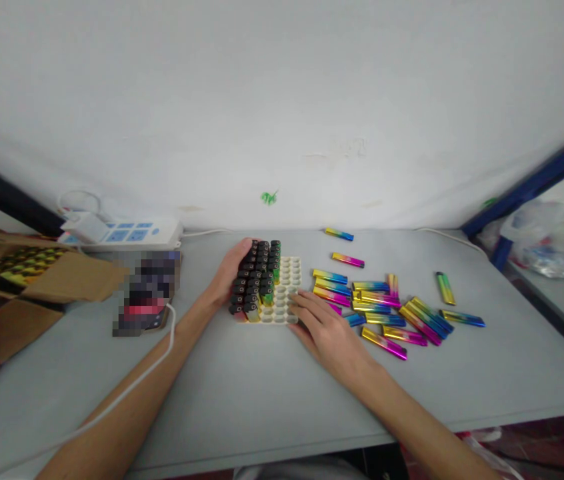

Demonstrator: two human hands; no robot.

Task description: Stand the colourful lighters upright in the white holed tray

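A white plastic tray with rows of oval holes lies in the middle of the table. Upright black-topped sticks that look like lighters fill its left side, while the holes on the right are bare. My left hand is wrapped around the tray's far left side, against the outer lighters, its fingertips partly hidden. Over the right edge bend the fingers of my right hand, gripping the tray there. Loose shiny sticks in yellow-blue and yellow-pink lie scattered to the right of that hand.
At the left, an open cardboard box holds more yellow-and-black sticks. Near it are a blurred phone with a white cable crossing my left forearm and a power strip. A green stick lies apart at right. Plastic bags sit beyond.
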